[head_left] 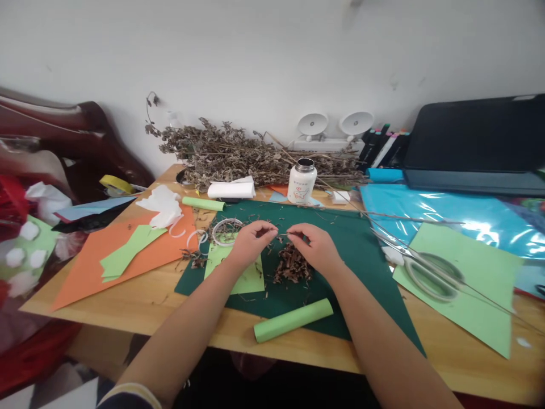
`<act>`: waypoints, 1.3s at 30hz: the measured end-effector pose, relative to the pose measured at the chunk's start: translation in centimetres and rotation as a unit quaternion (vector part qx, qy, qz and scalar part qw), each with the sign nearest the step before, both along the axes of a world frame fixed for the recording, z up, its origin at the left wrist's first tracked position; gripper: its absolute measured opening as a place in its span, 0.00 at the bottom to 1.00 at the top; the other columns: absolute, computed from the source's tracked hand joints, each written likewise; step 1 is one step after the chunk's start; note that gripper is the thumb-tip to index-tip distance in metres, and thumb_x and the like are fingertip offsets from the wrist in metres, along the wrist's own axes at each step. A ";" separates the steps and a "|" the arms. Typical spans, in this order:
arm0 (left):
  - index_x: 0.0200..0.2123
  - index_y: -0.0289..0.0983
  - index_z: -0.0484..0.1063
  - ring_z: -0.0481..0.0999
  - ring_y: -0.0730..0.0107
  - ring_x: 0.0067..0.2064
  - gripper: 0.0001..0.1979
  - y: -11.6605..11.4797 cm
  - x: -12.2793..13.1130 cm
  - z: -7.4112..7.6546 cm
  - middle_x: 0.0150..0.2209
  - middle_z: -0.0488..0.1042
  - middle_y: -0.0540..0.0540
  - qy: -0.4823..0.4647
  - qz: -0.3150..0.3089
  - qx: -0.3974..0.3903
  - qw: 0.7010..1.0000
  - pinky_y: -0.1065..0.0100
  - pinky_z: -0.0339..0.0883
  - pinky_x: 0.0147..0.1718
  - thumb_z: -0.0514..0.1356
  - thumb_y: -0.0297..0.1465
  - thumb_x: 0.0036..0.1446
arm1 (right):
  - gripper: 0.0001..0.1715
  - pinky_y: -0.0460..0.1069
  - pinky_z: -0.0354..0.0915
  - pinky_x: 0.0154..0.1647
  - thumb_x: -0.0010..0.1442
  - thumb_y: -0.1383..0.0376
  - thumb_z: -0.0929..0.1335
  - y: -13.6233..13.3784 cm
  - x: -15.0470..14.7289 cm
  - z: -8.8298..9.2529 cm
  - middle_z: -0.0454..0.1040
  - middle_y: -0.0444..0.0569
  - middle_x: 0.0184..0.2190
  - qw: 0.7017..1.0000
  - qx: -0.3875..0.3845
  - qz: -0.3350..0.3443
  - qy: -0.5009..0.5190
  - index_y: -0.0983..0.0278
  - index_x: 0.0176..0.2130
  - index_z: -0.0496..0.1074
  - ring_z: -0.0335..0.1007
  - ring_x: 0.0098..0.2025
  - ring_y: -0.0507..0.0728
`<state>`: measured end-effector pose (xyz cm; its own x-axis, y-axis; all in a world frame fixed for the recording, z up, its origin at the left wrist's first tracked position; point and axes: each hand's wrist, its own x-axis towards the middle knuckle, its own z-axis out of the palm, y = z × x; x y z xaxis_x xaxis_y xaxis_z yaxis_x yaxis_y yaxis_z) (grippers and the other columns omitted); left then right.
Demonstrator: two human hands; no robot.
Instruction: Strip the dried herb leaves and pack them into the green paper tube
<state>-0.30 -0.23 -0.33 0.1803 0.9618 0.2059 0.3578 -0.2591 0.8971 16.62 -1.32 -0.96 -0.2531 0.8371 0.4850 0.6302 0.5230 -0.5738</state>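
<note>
My left hand (254,241) and my right hand (314,245) face each other over a dark green sheet (357,267), each closed in a fingertip pinch. A thin brown bit of dried plant (282,233) shows between the fingertips. Just below my right hand lies a heap of crumbled dried leaves (292,266). Beside my left hand, a white ring (215,234) with plant bits inside rests partly on a light green paper (242,281). Nearer to me is a rolled light green paper (293,320).
Behind the sheet lie a large bundle of dried plants (238,150) and an uncapped white bottle (301,184). Scissors (434,275) lie on green paper at right. Orange paper (93,270) and crumpled white tissue (160,205) are at left. A dark tablet (477,142) stands back right.
</note>
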 end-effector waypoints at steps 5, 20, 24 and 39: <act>0.26 0.35 0.68 0.65 0.77 0.25 0.09 0.3 -0.3 -0.4 0.24 0.68 0.51 -0.105 0.009 -0.032 0.994 0.74 0.60 0.26 0.57 0.35 0.44 | 0.05 0.45 0.60 0.26 0.51 0.66 0.62 0.0 -0.1 0.0 0.70 0.46 0.25 1.000 -0.008 -0.006 0.010 0.63 0.28 0.67 0.64 0.27 0.52; 0.22 0.35 0.63 0.61 0.80 0.21 0.09 0.7 -0.6 -0.6 0.18 0.63 0.54 -0.170 0.039 -0.049 0.983 0.75 0.57 0.23 0.56 0.35 0.45 | 0.04 0.45 0.60 0.24 0.50 0.65 0.63 0.1 0.6 0.0 0.68 0.45 0.23 0.998 -0.018 -0.030 0.049 0.63 0.27 0.66 0.62 0.23 0.50; 0.22 0.35 0.62 0.62 0.79 0.22 0.09 0.5 -0.4 -0.6 0.19 0.62 0.54 -0.140 0.027 -0.038 0.989 0.74 0.56 0.23 0.57 0.35 0.45 | 0.04 0.45 0.60 0.23 0.49 0.65 0.64 0.1 0.6 -0.1 0.69 0.45 0.23 0.998 -0.025 -0.031 0.058 0.63 0.27 0.66 0.61 0.22 0.50; 0.24 0.35 0.63 0.64 0.76 0.23 0.09 -0.2 0.0 -0.3 0.20 0.65 0.52 -0.044 -0.016 -0.023 0.999 0.73 0.59 0.25 0.55 0.36 0.46 | 0.05 0.44 0.57 0.22 0.52 0.64 0.62 -0.1 0.8 0.3 0.69 0.42 0.20 0.998 -0.032 -0.014 -0.047 0.61 0.27 0.65 0.64 0.22 0.51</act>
<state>-0.33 -0.40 -0.60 0.1947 0.9646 0.1779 0.2694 -0.2269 0.9359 17.41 -1.44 -0.65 -0.2716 0.8727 0.4057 0.6967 0.4692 -0.5427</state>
